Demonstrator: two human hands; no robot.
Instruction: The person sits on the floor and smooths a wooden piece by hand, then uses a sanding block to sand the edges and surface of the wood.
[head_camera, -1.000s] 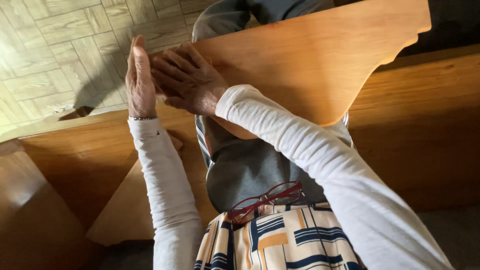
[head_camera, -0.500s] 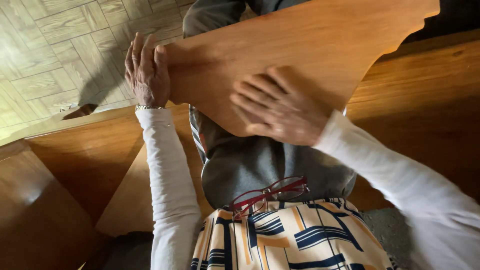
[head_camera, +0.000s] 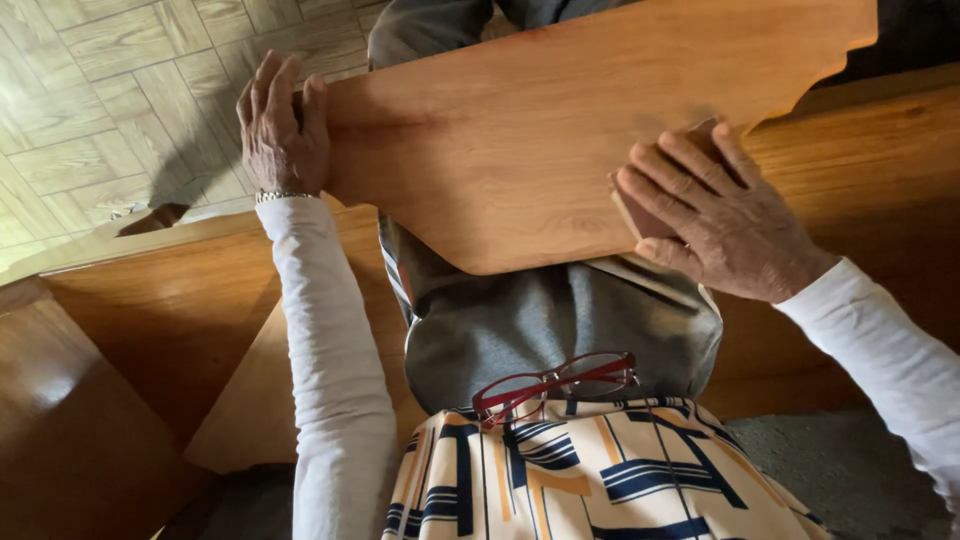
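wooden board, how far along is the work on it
Done: the wooden board already looks smooth and evenly coloured. In hand: the left hand grips its end while the right hand presses a small brown block on it. What's left can't be judged.

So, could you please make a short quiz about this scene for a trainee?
1. True or false: the left hand grips the end of the wooden panel.
2. What does the right hand press on the panel: A) a small brown block, B) a hammer, C) a brush?
3. Which red thing hangs at the patterned shirt?

Key: 1 true; 2 A, the small brown block; 3 the red glasses.
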